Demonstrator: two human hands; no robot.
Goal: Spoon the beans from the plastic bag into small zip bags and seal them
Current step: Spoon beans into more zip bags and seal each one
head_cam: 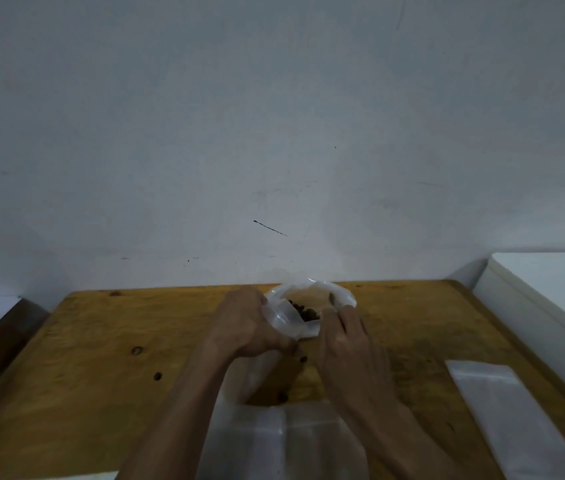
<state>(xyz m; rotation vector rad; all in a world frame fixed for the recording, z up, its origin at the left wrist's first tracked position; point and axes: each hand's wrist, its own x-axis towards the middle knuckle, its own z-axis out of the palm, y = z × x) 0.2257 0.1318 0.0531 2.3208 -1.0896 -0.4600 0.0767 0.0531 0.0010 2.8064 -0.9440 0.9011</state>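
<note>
A clear plastic bag point(312, 294) with dark brown beans point(303, 311) inside stands open at the far middle of the wooden table point(101, 358). My left hand point(244, 322) grips the bag's near left rim. My right hand point(347, 336) pinches the near right rim, and a spoon handle point(332, 299) pokes up just beyond its fingers. A small zip bag point(284, 441) lies flat between my forearms near the front edge. A stack of empty zip bags point(506, 410) lies at the right.
A white wall rises right behind the table's far edge. A white appliance or box point(551, 292) stands against the table's right side. One or two loose beans point(303, 358) lie on the wood below my hands.
</note>
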